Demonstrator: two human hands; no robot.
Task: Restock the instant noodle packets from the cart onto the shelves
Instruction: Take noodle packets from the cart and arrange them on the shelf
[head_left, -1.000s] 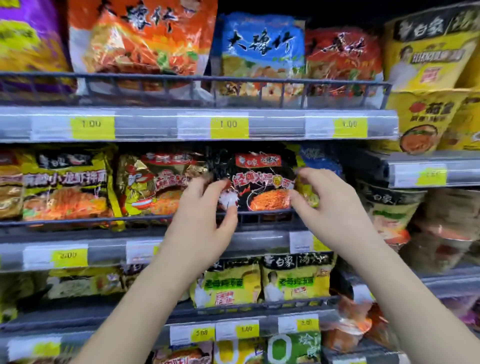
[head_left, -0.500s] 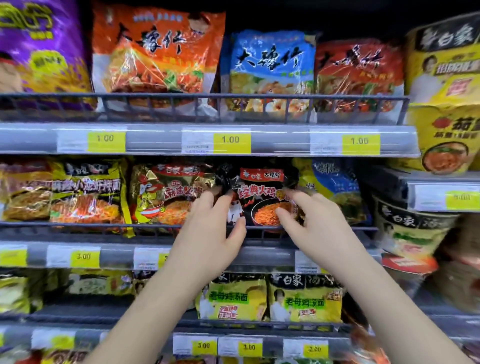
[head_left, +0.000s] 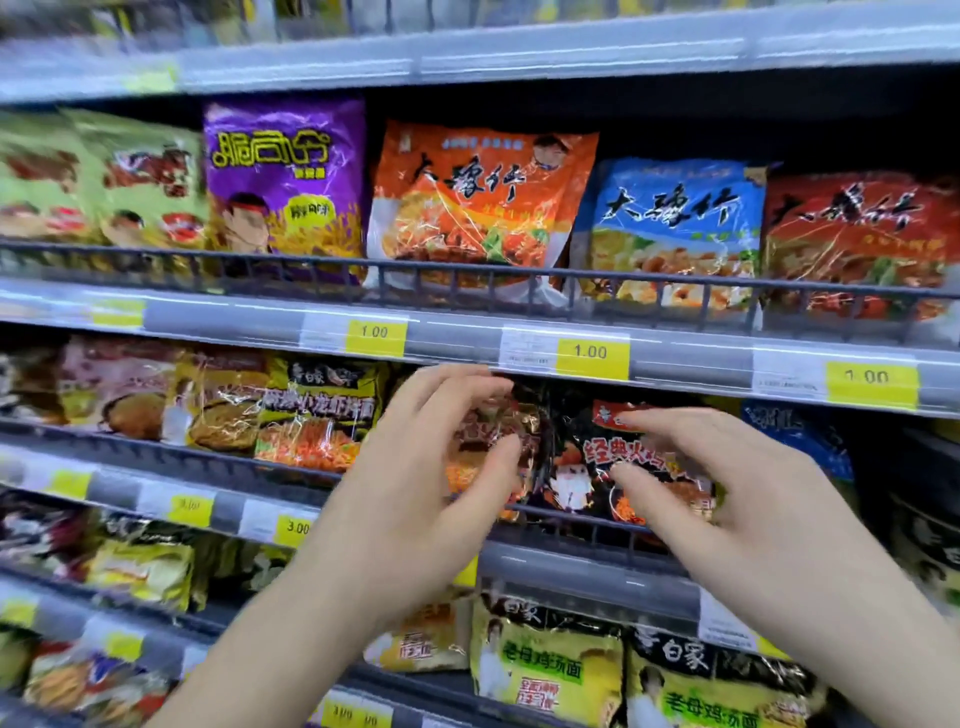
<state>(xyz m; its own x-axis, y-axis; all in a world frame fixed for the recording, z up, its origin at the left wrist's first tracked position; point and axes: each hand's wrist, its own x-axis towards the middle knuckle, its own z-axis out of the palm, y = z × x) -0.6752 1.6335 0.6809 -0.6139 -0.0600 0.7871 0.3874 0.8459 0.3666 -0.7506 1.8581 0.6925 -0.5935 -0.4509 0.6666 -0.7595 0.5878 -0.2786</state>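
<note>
At centre frame the black noodle packet (head_left: 582, 467) stands upright behind the shelf rail (head_left: 566, 521), which props it facing outward. Your left hand (head_left: 415, 499) and right hand (head_left: 737, 499) hover before it, released, gripping nothing.

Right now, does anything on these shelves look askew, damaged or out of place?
Nothing looks spilled or torn. One thing: the orange packet on the 1.00 shelf leans slightly, its pale bottom corner bunched against the wire rail, unlike the blue packet beside it. The far left is too blurred to judge.
</note>
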